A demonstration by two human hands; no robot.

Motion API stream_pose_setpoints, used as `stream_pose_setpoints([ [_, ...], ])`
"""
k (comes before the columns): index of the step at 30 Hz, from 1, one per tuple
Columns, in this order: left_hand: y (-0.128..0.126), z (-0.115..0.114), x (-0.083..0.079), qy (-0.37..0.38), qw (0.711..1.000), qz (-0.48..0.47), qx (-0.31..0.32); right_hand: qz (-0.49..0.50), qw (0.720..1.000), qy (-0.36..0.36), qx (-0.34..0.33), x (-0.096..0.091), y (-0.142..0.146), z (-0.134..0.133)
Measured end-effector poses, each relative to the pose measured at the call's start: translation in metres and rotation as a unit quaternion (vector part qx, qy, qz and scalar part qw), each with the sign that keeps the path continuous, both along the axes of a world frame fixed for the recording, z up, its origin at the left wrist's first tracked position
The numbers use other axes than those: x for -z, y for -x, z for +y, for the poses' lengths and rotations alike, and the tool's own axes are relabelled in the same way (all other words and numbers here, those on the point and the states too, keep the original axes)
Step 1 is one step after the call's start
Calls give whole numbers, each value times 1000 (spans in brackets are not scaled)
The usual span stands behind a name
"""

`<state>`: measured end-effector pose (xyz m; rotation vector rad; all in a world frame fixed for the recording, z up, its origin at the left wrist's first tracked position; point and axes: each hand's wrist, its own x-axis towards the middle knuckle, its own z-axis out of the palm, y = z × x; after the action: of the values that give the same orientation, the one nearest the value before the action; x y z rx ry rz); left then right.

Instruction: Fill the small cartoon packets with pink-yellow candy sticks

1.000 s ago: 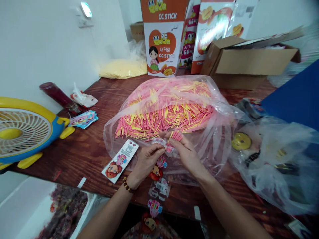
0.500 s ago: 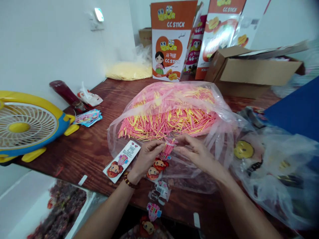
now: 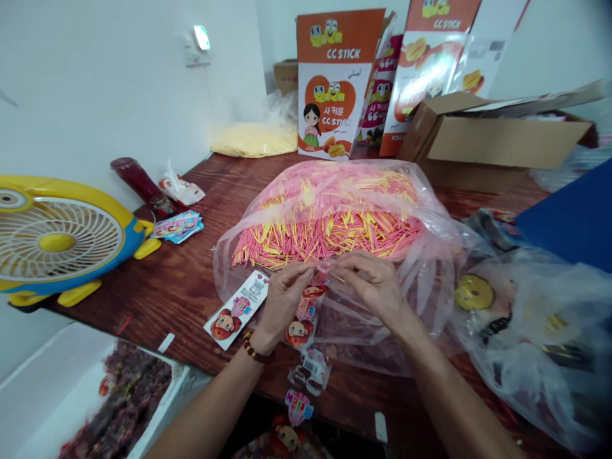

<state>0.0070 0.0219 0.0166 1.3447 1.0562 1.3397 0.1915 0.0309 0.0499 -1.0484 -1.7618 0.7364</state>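
My left hand (image 3: 283,298) and my right hand (image 3: 371,284) meet at the near edge of a big clear bag of pink and yellow sticks (image 3: 329,223). Both pinch the top of a small printed packet (image 3: 306,306) with a cartoon face. It is the uppermost of a strip of such packets (image 3: 306,376) that hangs over the table's near edge. A few pink sticks sit inside the packet between my fingers. A single flat packet (image 3: 236,310) lies on the wooden table (image 3: 182,280) just left of my left hand.
A yellow and blue fan (image 3: 57,242) stands at the left. Behind it lie a red bottle (image 3: 138,182) and a pile of packets (image 3: 178,226). Orange CC STICK boxes (image 3: 335,89) and an open carton (image 3: 497,137) stand at the back. Another plastic bag (image 3: 530,319) lies at the right.
My right hand has let go of the bunch of pink sticks, which went down into the packet. Both hands now pinch the packet's top. My view has shifted slightly.
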Motion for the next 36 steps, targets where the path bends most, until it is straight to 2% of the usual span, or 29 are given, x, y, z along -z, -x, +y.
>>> stream_pose_setpoints([
  [4,-3,2,6,6,1000,-19,-23,-3,1000,-7,20,2,4,2],
  [6,-3,3,9,16,998,-39,-37,18,999,12,37,3,6,3],
  [10,2,3,6,60,995,-73,-26,127,980,148,38,6,9,6],
  [13,9,3,-2,116,988,-98,32,206,950,232,33,13,11,8],
  [16,17,2,-5,180,970,-85,143,253,931,262,18,21,15,9],
  [18,20,1,-4,198,961,-77,174,259,925,277,11,26,18,7],
  [23,21,-2,11,214,968,-69,112,258,921,292,12,38,26,5],
  [26,24,-2,19,205,971,-30,121,247,920,305,4,48,25,6],
  [29,35,-3,22,197,973,11,118,162,942,294,-25,55,15,1],
  [32,51,-5,24,211,975,9,65,-18,959,264,-103,55,2,-20],
  [34,59,-8,27,221,975,6,37,-152,948,235,-149,53,0,-39],
  [36,61,-10,31,211,977,23,33,-290,927,185,-149,51,4,-57],
])
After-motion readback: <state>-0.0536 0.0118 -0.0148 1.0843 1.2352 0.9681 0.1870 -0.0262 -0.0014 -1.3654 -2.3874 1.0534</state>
